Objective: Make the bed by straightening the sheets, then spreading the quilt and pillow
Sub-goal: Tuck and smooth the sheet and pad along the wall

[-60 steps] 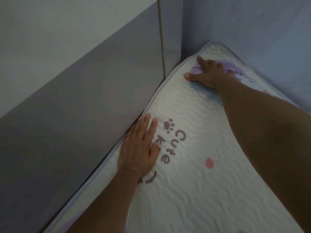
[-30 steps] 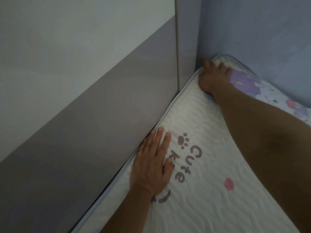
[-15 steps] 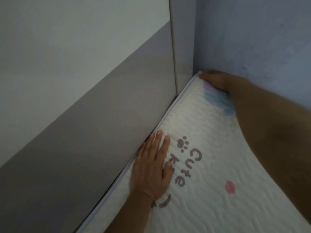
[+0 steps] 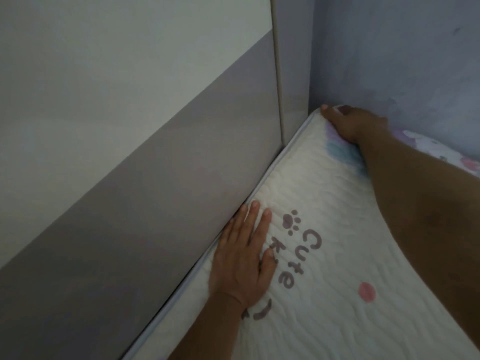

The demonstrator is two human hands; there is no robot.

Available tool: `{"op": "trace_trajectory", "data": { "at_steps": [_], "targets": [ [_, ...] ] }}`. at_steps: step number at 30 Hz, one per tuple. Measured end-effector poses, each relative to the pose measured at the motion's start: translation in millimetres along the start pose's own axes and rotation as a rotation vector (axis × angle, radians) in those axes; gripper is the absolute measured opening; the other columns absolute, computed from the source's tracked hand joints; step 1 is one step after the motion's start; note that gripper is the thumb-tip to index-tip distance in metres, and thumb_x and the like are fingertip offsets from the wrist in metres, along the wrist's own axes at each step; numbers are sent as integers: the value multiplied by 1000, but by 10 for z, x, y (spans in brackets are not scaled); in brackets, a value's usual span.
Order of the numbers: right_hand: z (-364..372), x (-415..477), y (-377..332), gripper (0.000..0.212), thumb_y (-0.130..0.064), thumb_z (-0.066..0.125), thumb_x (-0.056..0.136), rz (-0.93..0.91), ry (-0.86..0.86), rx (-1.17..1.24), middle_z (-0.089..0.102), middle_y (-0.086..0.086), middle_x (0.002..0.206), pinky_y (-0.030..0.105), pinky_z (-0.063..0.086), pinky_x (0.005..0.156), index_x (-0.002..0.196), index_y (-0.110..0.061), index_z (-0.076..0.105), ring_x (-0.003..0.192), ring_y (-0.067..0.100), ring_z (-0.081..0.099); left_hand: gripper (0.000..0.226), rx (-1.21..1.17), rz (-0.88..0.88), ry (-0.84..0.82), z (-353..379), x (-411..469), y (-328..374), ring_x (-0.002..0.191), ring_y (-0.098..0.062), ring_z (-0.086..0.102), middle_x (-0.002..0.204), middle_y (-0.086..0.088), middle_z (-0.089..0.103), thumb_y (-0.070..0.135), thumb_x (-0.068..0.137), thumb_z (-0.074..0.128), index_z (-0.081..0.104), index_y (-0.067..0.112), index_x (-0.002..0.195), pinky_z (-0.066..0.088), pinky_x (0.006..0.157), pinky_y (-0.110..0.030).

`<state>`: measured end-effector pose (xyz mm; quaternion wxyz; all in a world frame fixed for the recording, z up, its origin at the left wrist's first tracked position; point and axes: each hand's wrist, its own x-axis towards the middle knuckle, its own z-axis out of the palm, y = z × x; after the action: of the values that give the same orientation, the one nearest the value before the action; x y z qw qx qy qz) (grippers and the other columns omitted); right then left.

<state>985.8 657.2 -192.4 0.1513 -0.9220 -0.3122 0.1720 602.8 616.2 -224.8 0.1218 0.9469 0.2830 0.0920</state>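
Sheet [image 4: 324, 268] fills the lower right of the frame: white, quilted, and running on a diagonal from the bottom edge up to the corner at upper right. Your left hand [image 4: 244, 258] lies flat on it at lower centre. That grip is open, the fingers straight and close together, pointing up the frame, the palm pressing the fabric just beside the piped edge [image 4: 272, 170]. Your little-finger side sits right against the grey panel [image 4: 155, 203] that borders the bed on the left. Just right of your fingertips you have the paw print [image 4: 292, 222], and below it the word "Cute" [image 4: 313, 242] runs down the sheet. More dark lettering is partly under your hand and I cannot read it. A pink dot [image 4: 366, 292] sits further right, well apart from both hands. Your right arm crosses the right side of the frame, reaching up to the far corner. There your right hand [image 4: 355, 123] grips the sheet's corner, thumb on top at the very tip, fingers bent over the far edge against the blue wall [image 4: 402, 61]. A blue and purple patch of print shows just below that hand, and a strip of cartoon print [image 4: 428, 146] peeks out past your forearm along the wall at the right edge.
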Motion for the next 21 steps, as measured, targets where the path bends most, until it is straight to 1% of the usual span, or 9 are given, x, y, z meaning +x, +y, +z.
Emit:
{"op": "trace_trajectory", "data": {
  "at_steps": [2, 4, 6, 8, 11, 14, 16, 19, 21],
  "targets": [
    [33, -120, -23, 82, -76, 15, 87, -34, 148, -161, 41, 15, 148, 53, 21, 110, 145, -21, 38, 133, 37, 40, 69, 10, -9, -4, 0, -2, -9, 148, -16, 7, 161, 2, 8, 36, 89, 37, 18, 21, 153, 24, 116, -40],
    [38, -254, -51, 71, -63, 20, 95, -81, 223, -222, 45, 21, 141, 52, 28, 105, 143, -15, 39, 125, 41, 45, 69, 20, -12, -10, 11, -2, -7, 148, -15, 7, 161, 1, 9, 36, 88, 37, 18, 21, 153, 24, 116, -40],
    [87, -310, -45, 65, -55, 22, 98, -131, 300, -240, 46, 23, 139, 50, 31, 102, 142, -11, 39, 120, 44, 47, 69, 26, -11, 0, 18, 6, -8, 148, -16, 8, 161, 1, 11, 36, 88, 37, 19, 21, 153, 24, 116, -40],
    [113, -395, -55, 64, -52, 21, 97, -150, 345, -244, 45, 22, 141, 50, 32, 100, 142, -10, 38, 120, 44, 46, 69, 35, -4, 10, 22, 14, -12, 148, -16, 9, 161, 0, 12, 36, 88, 37, 20, 20, 153, 24, 116, -39],
    [171, -562, -88, 60, -46, 20, 98, -174, 340, -252, 39, 19, 147, 51, 29, 105, 145, -11, 33, 128, 42, 39, 68, 36, -10, 22, 33, -4, -11, 148, -17, 12, 160, -1, 13, 35, 87, 38, 22, 19, 152, 25, 116, -39],
    [263, -917, -188, 60, -45, 19, 99, -165, 324, -229, 22, 14, 157, 54, 15, 113, 152, -15, 23, 143, 39, 20, 68, 39, -4, 32, 39, 4, -8, 148, -18, 12, 160, -1, 15, 35, 87, 36, 23, 19, 152, 26, 116, -40],
    [354, -1290, -302, 57, -42, 22, 102, -167, 270, -210, 13, 11, 161, 53, 7, 116, 153, -18, 18, 147, 36, 9, 68, 49, 1, 41, 40, -2, -10, 148, -18, 13, 160, -2, 15, 36, 87, 36, 23, 19, 152, 25, 116, -40],
    [590, -1953, -386, 57, -42, 24, 102, -220, 233, -177, 8, 7, 162, 48, 3, 118, 154, -20, 16, 149, 31, 4, 68, 63, -10, 38, 40, -4, -16, 147, -19, 14, 160, -2, 16, 36, 87, 34, 22, 19, 152, 24, 116, -40],
    [788, -2461, -352, 58, -42, 22, 100, -255, 230, -132, 10, 7, 161, 46, 3, 118, 154, -21, 20, 149, 29, 6, 68, 82, -6, 34, 45, 5, -12, 147, -20, 16, 160, -4, 17, 37, 87, 33, 23, 18, 152, 24, 116, -40]
  ]
}}
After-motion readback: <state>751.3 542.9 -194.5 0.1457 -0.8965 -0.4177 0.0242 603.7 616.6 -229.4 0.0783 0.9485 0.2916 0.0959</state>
